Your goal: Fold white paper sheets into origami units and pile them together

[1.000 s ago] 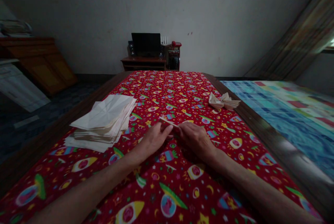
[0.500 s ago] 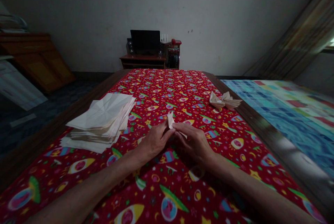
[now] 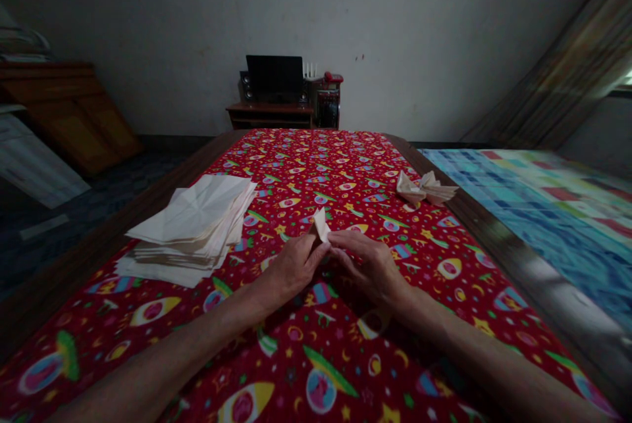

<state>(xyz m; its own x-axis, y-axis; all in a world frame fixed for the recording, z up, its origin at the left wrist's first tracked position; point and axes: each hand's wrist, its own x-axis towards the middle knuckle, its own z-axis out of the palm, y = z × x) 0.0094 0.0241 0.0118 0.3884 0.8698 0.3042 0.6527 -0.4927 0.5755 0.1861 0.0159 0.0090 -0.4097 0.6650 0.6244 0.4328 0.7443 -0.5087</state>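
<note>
A small piece of folded paper [image 3: 320,224] stands up between my hands, its pointed end tipped away from me. My left hand [image 3: 295,261] is closed on its left side, thumb pressed against the near face. From the right, my right hand [image 3: 368,261] pinches the lower edge between fingers and thumb. Fingers cover most of the paper's lower part. To the left lies a stack of creased paper sheets [image 3: 197,216]. Over by the right edge of the cloth rest folded paper pieces [image 3: 425,189].
A red patterned cloth [image 3: 316,160] covers the wooden table [image 3: 523,272]. Beyond its far end stand a monitor [image 3: 274,75] and speakers on a small desk [image 3: 269,115]. A bed with a blue checked cover [image 3: 567,239] is at right, a wooden cabinet [image 3: 69,114] at left.
The folded paper has tilted slightly to the left and shows a wider face. Both hands keep nearly the same place, with small finger shifts.
</note>
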